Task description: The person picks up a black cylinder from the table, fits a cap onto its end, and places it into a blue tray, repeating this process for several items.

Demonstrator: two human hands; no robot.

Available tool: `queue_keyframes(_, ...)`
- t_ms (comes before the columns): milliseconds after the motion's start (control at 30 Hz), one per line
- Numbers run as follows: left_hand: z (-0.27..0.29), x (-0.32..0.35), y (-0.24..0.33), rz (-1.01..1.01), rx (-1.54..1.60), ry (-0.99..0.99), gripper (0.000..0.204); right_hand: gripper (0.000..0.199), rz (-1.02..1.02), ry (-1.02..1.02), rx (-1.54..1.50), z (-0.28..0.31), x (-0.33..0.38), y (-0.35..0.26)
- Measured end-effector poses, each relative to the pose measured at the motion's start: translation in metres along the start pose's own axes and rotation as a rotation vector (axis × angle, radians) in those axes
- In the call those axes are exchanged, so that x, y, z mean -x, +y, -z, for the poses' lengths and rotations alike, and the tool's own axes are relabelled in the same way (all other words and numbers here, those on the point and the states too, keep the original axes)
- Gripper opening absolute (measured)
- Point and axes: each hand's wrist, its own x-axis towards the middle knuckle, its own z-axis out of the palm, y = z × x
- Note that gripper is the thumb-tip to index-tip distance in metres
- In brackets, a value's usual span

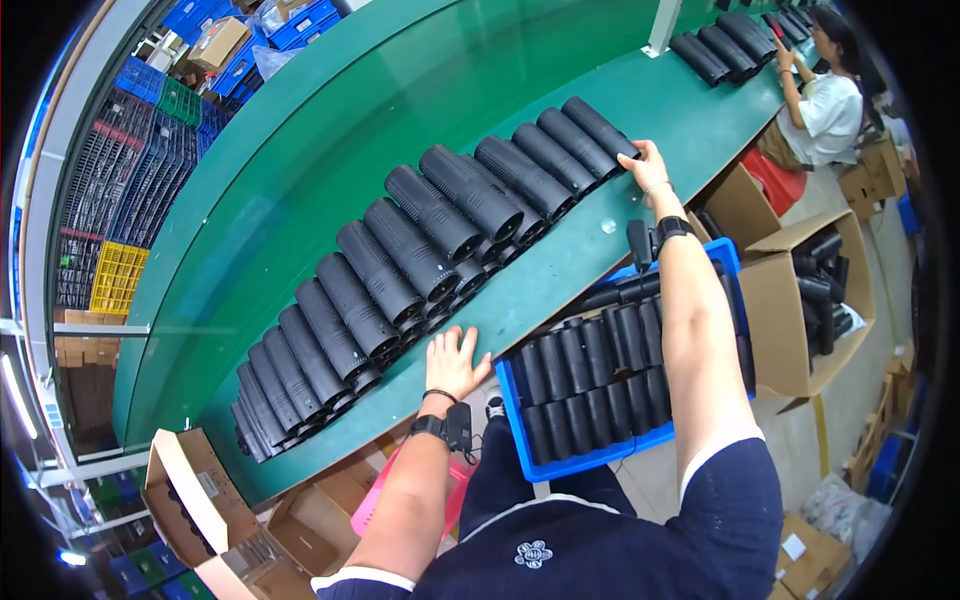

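While the right hand (648, 168), grip half-curled, touches the far-right black tube (597, 134), hold unclear, and the left hand (456, 366) spreads empty on the tabletop (560, 278), stacking looks well along, crated tubes (575, 356) apparently remaining.

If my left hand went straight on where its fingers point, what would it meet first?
Your left hand would probably meet the near ends of the stacked black tubes first, though depth is hard to judge.

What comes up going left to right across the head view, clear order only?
Yellow crate → left hand → blue crate of black cylinders → open cardboard box holding black parts.
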Motion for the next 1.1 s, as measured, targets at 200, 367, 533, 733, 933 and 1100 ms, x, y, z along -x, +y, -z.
queue_keyframes(200, -0.003, 0.003, -0.002, -0.015, 0.011, 0.008, 0.051, 0.055, 0.161, -0.066, 0.21, 0.0, -0.003, 0.023)
queue_keyframes(367, -0.009, 0.003, -0.007, -0.028, -0.008, 0.047, 0.052, 0.043, 0.5, 0.378, 0.062, 0.023, 0.015, 0.044)
queue_keyframes(533, -0.007, -0.006, -0.005, -0.043, -0.035, 0.023, 0.054, 0.017, 0.198, 0.536, 0.142, 0.072, 0.126, 0.155)
queue_keyframes(733, -0.014, -0.003, -0.004, -0.061, -0.039, 0.002, 0.056, 0.058, -0.559, -0.595, 0.874, 0.007, 0.294, 0.255)
queue_keyframes(933, -0.016, -0.002, 0.001, -0.075, -0.05, 0.025, 0.055, 0.083, -0.543, -0.441, 0.534, 0.018, 0.323, 0.261)
queue_keyframes(1100, -0.018, -0.002, 0.002, -0.073, -0.061, 0.021, 0.054, 0.082, -0.295, -0.359, -0.326, 0.053, 0.345, 0.241)
